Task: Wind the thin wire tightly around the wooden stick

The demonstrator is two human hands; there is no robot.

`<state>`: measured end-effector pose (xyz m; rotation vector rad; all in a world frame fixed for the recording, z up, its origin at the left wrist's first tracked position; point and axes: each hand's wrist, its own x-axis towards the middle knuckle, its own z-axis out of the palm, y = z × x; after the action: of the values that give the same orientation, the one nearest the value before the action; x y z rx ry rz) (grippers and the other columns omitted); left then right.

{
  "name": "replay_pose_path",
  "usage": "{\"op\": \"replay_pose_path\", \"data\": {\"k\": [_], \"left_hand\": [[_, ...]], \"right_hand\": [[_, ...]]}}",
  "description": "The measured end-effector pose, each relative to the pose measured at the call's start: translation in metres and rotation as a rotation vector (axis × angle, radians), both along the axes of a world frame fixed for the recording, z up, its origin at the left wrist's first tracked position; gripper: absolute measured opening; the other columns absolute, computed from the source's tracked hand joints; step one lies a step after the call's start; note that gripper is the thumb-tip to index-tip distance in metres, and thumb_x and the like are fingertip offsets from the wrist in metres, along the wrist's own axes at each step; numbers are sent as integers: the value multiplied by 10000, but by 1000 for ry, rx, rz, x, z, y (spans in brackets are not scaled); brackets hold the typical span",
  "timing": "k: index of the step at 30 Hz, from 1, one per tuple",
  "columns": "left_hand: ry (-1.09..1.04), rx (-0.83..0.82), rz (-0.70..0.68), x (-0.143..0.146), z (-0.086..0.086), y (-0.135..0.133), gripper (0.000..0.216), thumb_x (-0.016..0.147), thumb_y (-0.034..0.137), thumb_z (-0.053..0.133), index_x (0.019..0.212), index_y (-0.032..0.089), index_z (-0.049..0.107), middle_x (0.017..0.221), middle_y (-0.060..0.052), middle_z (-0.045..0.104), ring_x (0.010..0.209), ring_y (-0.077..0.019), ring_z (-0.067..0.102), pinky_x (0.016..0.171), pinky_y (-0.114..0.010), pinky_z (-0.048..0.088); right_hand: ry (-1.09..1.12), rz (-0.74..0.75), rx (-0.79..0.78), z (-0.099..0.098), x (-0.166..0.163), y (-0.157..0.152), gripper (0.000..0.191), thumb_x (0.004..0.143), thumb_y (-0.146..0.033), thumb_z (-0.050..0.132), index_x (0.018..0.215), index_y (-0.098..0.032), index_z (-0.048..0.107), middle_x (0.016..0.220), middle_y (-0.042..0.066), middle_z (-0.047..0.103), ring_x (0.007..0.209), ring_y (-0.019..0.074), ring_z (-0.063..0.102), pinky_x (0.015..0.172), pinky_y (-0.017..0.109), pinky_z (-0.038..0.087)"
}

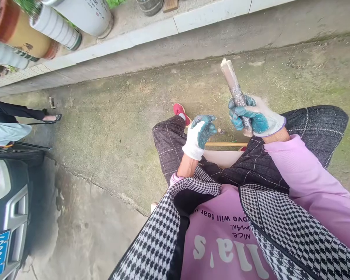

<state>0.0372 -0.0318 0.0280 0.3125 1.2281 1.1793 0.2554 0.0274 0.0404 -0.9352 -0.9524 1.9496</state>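
My right hand (256,116), in a white glove with blue-green coated fingers, is wrapped round a short wooden stick (229,74). Silvery wire (237,95) is wound in close turns about the stick's middle and lower part. The stick tilts, its bare pale end pointing up and left. My left hand (200,134), gloved alike, is closed in a pinch a little to the left. A thin strand runs between its fingertips and my right hand; it looks like the same wire. The fingers hide the strand's end.
Below the hands, a yellowish bar (226,144) and a pale surface (223,156) lie between my knees. Potted plants (84,17) line a tiled ledge (151,33) at upper left. Another person (14,116) is at far left, by a parked car (8,214). The ground is concrete.
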Motion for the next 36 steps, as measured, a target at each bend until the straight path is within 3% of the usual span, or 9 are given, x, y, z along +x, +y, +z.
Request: {"op": "replay_pose_path", "data": {"k": [4,8,14,20,23,26,31,36], "left_hand": [[-20,9,-35,4,-1,-3,228,1031,398,899,1118,230,773,1285,-74,904,727,-96,747,719,-264,652],[15,49,-75,12,-10,-8,376,959,366,958,1284,256,804,1458,-105,883,848,-139,818,815,-306,689],[233,313,-204,5,-33,-11,544,911,486,1012,1367,251,830,1433,-124,892,1085,-257,892,1020,-441,746],[519,566,-337,-13,-48,-12,548,984,508,958,1443,241,825,1491,-130,870,1371,-313,849,1304,-560,648],[410,577,-348,-14,-49,-12,699,981,602,980,1551,258,769,1457,-138,870,1314,-314,864,1241,-560,681],[300,546,-350,-11,-46,-11,775,919,671,1027,1524,251,785,1365,-134,892,1201,-298,884,1130,-512,724],[392,494,-302,-7,-35,-16,568,916,642,1020,1279,232,875,1281,-111,917,1138,-261,884,1064,-456,738],[525,535,-245,-8,-25,-13,373,980,564,954,1145,236,885,1290,-94,904,1125,-229,874,964,-389,750]], "right_hand": [[37,-7,-15,-3,1,1,510,768,-430,1071,1107,-293,716,772,-42,688,566,167,630,491,325,623],[69,-30,-34,-8,-2,2,491,795,-440,1073,1105,-299,719,790,-37,705,577,165,625,475,311,596],[113,-78,-90,-10,-2,5,459,833,-413,1084,1071,-276,715,777,-47,688,572,132,615,477,257,546],[277,-58,-108,-13,0,8,471,827,-407,1119,1071,-272,739,767,-77,654,589,96,613,501,200,521],[309,-47,-87,-14,1,9,504,803,-426,1136,1088,-271,750,770,-80,653,601,90,612,508,192,510],[292,-39,-56,-15,3,10,489,835,-451,1113,1100,-288,735,778,-75,651,611,107,622,506,213,493],[197,-37,-53,-13,7,12,490,820,-490,1093,1090,-317,723,789,-50,662,613,154,619,492,265,463],[226,-23,-27,-10,8,11,533,777,-476,1129,1089,-308,732,777,-56,656,599,139,586,498,259,454]]}}
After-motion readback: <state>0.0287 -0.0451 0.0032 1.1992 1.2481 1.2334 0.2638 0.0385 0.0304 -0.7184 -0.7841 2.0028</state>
